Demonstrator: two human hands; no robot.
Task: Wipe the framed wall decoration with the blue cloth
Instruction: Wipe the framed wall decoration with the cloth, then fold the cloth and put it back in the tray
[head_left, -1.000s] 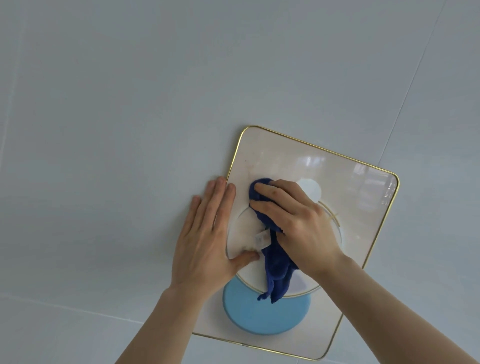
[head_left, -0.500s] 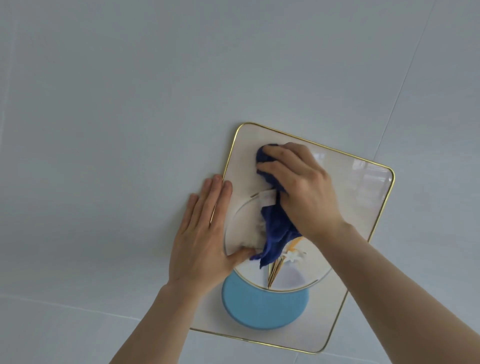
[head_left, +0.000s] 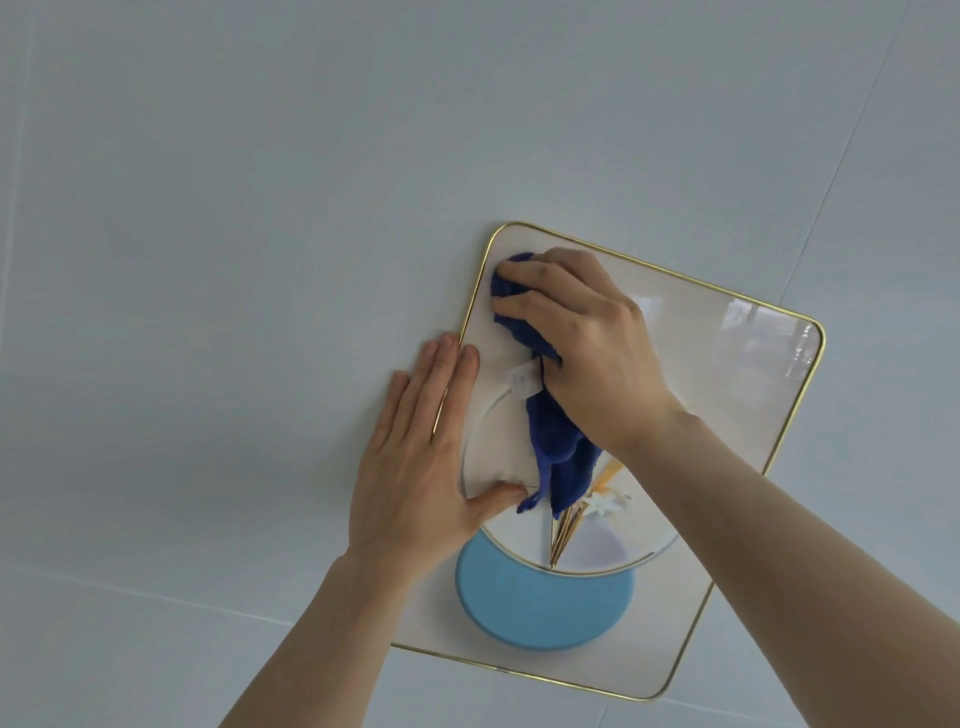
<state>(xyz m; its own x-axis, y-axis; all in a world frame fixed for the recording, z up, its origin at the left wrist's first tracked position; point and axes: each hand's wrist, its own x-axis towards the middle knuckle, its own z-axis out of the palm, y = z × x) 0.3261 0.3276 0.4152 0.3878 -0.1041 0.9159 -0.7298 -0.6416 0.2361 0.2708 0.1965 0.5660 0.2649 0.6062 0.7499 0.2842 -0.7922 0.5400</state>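
Note:
The framed wall decoration (head_left: 727, 374) hangs tilted on the wall: a glossy cream panel with a thin gold rim, a gold ring, a light blue disc and a small flower motif. My right hand (head_left: 587, 343) presses the dark blue cloth (head_left: 558, 447) against the panel near its upper left corner; the cloth's loose end with a white tag hangs down below the hand. My left hand (head_left: 421, 462) lies flat and spread over the frame's left edge, thumb on the panel, fingers partly on the wall.
Pale grey wall tiles (head_left: 234, 260) with thin seams surround the frame on all sides. The glass shows faint window reflections at the upper right.
My right hand has slid the cloth up and to the left, from the middle of the panel to its upper left corner. The left hand has stayed on the frame's edge.

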